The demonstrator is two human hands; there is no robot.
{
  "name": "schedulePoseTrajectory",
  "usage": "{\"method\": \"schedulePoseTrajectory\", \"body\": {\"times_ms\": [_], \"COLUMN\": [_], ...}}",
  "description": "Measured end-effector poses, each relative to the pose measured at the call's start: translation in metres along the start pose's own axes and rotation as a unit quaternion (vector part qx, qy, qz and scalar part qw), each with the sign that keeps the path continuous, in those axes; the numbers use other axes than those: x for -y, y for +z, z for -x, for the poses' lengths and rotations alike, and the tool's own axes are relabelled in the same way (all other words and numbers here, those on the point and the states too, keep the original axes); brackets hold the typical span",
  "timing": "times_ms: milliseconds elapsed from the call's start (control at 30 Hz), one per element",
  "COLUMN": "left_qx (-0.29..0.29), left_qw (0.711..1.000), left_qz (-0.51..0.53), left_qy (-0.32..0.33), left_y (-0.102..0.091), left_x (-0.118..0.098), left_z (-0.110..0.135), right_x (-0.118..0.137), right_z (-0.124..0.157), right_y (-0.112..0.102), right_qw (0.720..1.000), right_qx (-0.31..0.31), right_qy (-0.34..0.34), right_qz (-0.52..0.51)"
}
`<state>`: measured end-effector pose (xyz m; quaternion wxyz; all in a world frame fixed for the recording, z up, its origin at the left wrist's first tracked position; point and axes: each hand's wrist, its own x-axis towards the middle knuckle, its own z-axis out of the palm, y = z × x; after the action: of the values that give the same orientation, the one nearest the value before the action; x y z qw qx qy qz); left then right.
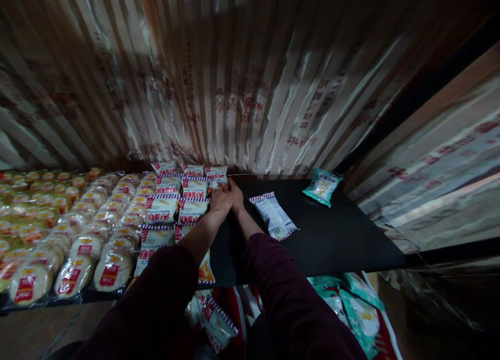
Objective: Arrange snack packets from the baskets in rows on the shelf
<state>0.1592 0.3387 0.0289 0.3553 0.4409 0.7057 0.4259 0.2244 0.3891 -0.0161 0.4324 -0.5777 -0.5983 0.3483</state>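
My left hand [221, 200] and my right hand [235, 195] are close together at the back of a black shelf [328, 235]. Both are closed at the lower right side of a red-and-white snack bag [216, 175] with a striped edge. Some fingers are hidden by the left hand and the bag. Matching snack bags [161, 209] stand in columns just to the left, leaning back on one another. Right of my forearms, a similar bag [275, 215] lies with its printed back up.
A teal snack bag [322, 187] sits at the shelf's back right. Rows of round wrapped crackers [113, 269] fill the left side. Below the front edge are more teal bags [361, 318] and striped bags [219, 323]. Pleated printed sheeting [250, 78] hangs behind.
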Motion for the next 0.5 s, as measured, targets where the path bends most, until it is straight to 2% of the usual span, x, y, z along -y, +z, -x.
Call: {"method": "schedulePoseTrajectory", "body": {"times_ms": [133, 333, 500], "left_qx": [-0.001, -0.004, -0.017], "left_qw": [1.0, 0.998, 0.995], "left_qz": [-0.028, -0.07, -0.083], "left_qy": [-0.005, -0.004, 0.052], "left_y": [-0.0004, -0.0005, 0.0015], "left_x": [-0.0039, -0.0052, 0.0008], "left_z": [-0.0004, -0.0026, -0.0045], "right_x": [-0.002, -0.0039, -0.0062], "right_z": [0.0008, 0.0011, 0.0061], "right_y": [0.0009, 0.0, -0.0055], "right_qw": [0.999, 0.996, 0.99], "right_qx": [-0.015, 0.01, 0.014], "right_qy": [-0.032, -0.058, -0.085], "right_qz": [0.001, 0.062, 0.114]}}
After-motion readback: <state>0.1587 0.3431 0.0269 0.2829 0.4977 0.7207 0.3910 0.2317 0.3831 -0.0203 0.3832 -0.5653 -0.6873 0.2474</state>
